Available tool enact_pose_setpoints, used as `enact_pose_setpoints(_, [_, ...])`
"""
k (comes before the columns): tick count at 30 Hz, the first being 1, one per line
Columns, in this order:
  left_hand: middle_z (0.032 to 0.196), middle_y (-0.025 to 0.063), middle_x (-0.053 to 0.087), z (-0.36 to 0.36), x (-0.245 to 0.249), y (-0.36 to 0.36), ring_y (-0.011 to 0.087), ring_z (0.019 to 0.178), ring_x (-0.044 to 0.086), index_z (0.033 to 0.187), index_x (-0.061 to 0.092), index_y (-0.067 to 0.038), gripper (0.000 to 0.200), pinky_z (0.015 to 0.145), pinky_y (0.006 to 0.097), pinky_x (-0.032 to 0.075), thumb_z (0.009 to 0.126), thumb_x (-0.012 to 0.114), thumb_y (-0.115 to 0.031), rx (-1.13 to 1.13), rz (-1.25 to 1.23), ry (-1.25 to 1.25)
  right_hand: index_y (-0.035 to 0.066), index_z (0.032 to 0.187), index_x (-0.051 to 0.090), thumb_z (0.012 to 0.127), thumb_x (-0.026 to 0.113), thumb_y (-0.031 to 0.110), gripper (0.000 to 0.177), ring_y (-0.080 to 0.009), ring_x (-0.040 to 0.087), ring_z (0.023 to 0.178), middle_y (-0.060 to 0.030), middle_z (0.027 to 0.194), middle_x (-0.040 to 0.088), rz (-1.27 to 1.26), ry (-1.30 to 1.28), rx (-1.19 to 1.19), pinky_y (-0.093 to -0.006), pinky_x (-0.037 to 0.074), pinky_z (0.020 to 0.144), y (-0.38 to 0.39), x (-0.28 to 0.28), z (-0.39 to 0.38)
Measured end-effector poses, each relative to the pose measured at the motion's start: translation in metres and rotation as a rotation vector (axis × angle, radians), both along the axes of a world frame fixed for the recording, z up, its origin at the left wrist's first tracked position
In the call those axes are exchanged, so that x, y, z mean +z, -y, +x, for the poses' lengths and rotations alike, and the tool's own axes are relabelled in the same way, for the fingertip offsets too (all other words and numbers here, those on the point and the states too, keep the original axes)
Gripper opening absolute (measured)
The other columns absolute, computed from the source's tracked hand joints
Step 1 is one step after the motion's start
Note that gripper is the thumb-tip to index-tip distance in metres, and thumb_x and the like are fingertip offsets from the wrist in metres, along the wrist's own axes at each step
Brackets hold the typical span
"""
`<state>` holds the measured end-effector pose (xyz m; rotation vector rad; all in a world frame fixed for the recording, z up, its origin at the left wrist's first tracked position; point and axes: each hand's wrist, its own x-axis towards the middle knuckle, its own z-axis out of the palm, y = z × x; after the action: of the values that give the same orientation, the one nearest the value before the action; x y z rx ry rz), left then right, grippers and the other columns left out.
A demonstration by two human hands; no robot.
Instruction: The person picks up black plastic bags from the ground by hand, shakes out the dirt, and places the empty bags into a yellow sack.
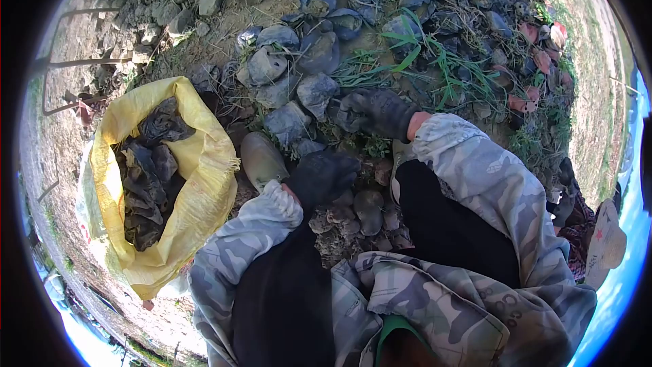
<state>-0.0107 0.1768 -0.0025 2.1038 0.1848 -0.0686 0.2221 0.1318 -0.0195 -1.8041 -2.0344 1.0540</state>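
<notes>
My right hand (380,113), in a dark glove, reaches in from the right. Its fingers curl around a grey, plastic-wrapped soil lump (345,117), which they partly cover. Lower and to the left, my left hand (322,178), also dark-gloved, is held back-up between my knees; its fingertips are mostly hidden. Beyond both hands lie several soil lumps in thin dark plastic bags (286,122), some torn or crumpled. Left of my legs, a yellow woven sack (210,170) stands with its mouth wide, holding crumpled dark plastic scraps (146,180).
Loose clods (210,0) are heaped at the upper left. Green grass blades (407,54) grow among more bags at the upper right. A bent metal rod frame (88,62) stands at the far left. At the right edge is another person with a pale hat (604,245). Broken soil (336,234) lies between my boots.
</notes>
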Motion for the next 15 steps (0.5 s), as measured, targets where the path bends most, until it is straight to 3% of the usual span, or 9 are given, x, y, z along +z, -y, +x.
enact_pose_setpoints(4, [0.101,0.0134,0.063,-0.003,-0.006,-0.002,0.0316,0.093,0.061,0.105,0.064,-0.007,0.025,0.080,0.0412,0.049,0.085,0.060,-0.021,-0.007,0.010,0.025,0.008,0.102,0.054,0.079,0.062,0.018,0.026,-0.0317,0.061,0.091,-0.0134,0.098,0.061,-0.026,0.084,0.053,-0.0411,0.047,0.079,-0.003,0.004,-0.001])
enact_pose_setpoints(6, [0.099,0.0125,0.063,-0.004,-0.010,-0.003,0.0312,0.089,0.062,0.104,0.063,-0.007,0.024,0.077,0.0416,0.050,0.084,0.059,-0.021,0.001,0.005,0.069,0.006,0.099,0.053,0.080,0.061,0.014,0.021,-0.0296,0.061,0.085,-0.0109,0.086,0.060,-0.074,-0.317,-0.171,-0.0377,0.048,0.075,-0.002,0.003,0.011])
enact_pose_setpoints(7, [0.098,0.0126,0.063,-0.005,-0.011,-0.003,0.0313,0.088,0.062,0.103,0.063,-0.007,0.024,0.077,0.0418,0.050,0.084,0.060,-0.021,0.025,-0.017,0.056,0.006,0.099,0.053,0.080,0.061,0.014,0.021,-0.0296,0.061,0.085,-0.0109,0.086,0.060,-0.080,-0.312,-0.176,-0.0377,0.048,0.075,-0.001,0.005,0.019])
enact_pose_setpoints(9, [0.097,0.0127,0.063,-0.007,-0.013,-0.004,0.0315,0.088,0.062,0.103,0.063,-0.007,0.024,0.076,0.0421,0.049,0.084,0.061,-0.022,0.048,-0.038,0.048,0.005,0.092,0.054,0.084,0.061,0.013,0.014,-0.0247,0.061,0.076,-0.0083,0.080,0.058,0.176,-0.318,-0.183,-0.0343,0.048,0.068,-0.003,0.014,0.039])
enact_pose_setpoints(10, [0.097,0.0131,0.063,-0.008,-0.013,-0.005,0.0317,0.088,0.062,0.103,0.063,-0.006,0.024,0.077,0.0421,0.049,0.084,0.061,-0.021,0.069,-0.034,0.081,0.005,0.091,0.057,0.086,0.063,0.016,0.014,-0.0195,0.060,0.072,-0.0061,0.080,0.059,-0.040,-0.465,-0.335,-0.0323,0.048,0.063,0.000,0.018,0.048])
enact_pose_setpoints(11, [0.096,0.0134,0.063,-0.009,-0.014,-0.006,0.0319,0.087,0.062,0.104,0.063,-0.006,0.025,0.077,0.0422,0.049,0.085,0.062,-0.021,0.090,-0.031,0.114,0.005,0.091,0.057,0.086,0.063,0.016,0.014,-0.0195,0.060,0.072,-0.0061,0.080,0.059,-0.040,-0.463,-0.338,-0.0323,0.048,0.063,0.004,0.016,0.059])
enact_pose_setpoints(13, [0.096,0.0137,0.063,-0.009,-0.012,-0.007,0.0321,0.087,0.061,0.104,0.063,-0.005,0.024,0.077,0.0422,0.049,0.085,0.062,-0.021,0.101,-0.044,0.115,0.002,0.093,0.056,0.087,0.062,0.012,0.013,-0.0155,0.059,0.082,-0.0036,0.094,0.060,-0.437,-0.732,-0.898,-0.0304,0.049,0.073,0.013,0.002,0.084])
enact_pose_setpoints(14, [0.097,0.0140,0.063,-0.009,-0.012,-0.008,0.0322,0.087,0.061,0.104,0.063,-0.005,0.024,0.077,0.0422,0.049,0.085,0.063,-0.020,0.113,-0.055,0.113,0.002,0.093,0.056,0.087,0.062,0.012,0.013,-0.0155,0.059,0.082,-0.0036,0.094,0.060,-0.438,-0.731,-0.898,-0.0304,0.049,0.073,0.022,-0.023,0.100])
enact_pose_setpoints(15, [0.097,0.0140,0.063,-0.009,-0.012,-0.008,0.0322,0.087,0.061,0.104,0.063,-0.005,0.024,0.077,0.0422,0.049,0.085,0.063,-0.020,0.113,-0.055,0.114,0.002,0.100,0.057,0.087,0.062,0.012,0.017,-0.0160,0.059,0.088,-0.0051,0.099,0.060,-0.276,-0.737,-0.858,-0.0294,0.048,0.077,0.033,-0.060,0.116])
